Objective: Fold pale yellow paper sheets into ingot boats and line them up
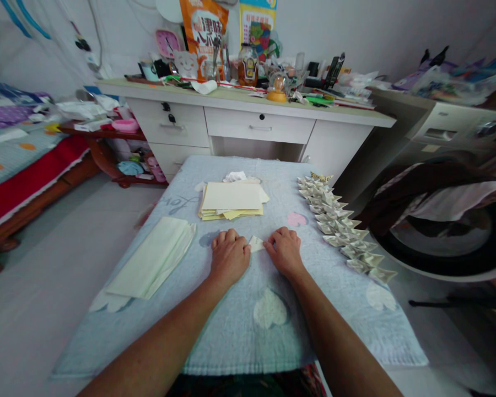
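A small folded piece of pale paper (256, 243) lies on the cloth between my hands. My left hand (230, 256) is closed, its thumb and curled fingers at the paper's left edge. At the right edge, the bent fingers of my right hand (285, 251) pinch the paper against the cloth. Beyond my hands sits a stack of cream and yellow paper sheets (231, 197). To the left lies a sheaf of long pale-green paper (155, 256). Folded paper boats (334, 218) stand in rows along the right side.
A light blue patterned cloth (231, 331) covers the table. Crumpled white paper (235, 176) lies behind the stack. Past the table stands a white desk (256, 124) crowded with jars and bags. An open front-loading washing machine (442, 118) is at right, a bed (28, 149) at left.
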The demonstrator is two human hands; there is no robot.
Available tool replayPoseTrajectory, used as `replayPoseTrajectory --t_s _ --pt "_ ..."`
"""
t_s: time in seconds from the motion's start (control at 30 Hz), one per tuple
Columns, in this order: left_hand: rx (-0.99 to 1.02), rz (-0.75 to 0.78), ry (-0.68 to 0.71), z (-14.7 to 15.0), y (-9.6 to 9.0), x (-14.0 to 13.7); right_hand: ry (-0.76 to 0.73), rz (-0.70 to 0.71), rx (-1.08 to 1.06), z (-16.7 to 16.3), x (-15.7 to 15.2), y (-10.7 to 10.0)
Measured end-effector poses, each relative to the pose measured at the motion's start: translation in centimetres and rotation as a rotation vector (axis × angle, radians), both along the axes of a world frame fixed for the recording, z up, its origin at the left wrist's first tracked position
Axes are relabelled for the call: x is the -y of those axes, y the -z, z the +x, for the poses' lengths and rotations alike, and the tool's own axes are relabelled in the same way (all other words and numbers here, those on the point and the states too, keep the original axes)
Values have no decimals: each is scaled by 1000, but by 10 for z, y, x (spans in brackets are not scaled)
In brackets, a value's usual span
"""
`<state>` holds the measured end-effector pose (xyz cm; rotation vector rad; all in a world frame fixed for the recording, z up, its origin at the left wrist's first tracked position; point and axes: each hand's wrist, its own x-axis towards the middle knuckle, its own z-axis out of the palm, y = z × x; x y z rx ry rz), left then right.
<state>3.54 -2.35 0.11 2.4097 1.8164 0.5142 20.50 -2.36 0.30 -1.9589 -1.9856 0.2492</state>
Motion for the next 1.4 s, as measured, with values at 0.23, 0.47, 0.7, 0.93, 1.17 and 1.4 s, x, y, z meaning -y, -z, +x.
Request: replayPoseTrajectory --t_s 0.23,0.47,0.7,0.93,1.17,1.4 --pt "-42 22 -5 2 -1 1 26 -6 16 -3 2 -1" --pt "-65 33 -16 3 -2 2 25 -10 20 -3 1 -2" --pt "-50 31 -10 3 -1 2 29 4 6 -2 2 -1" --pt "109 0 121 2 1 -3 36 15 -10 -2 2 -2" --pt "194 -38 246 -2 5 -9 53 -18 -9 1 1 -2" --pt "200 -46 235 -2 4 -10 136 -47 -72 9 -1 -7"
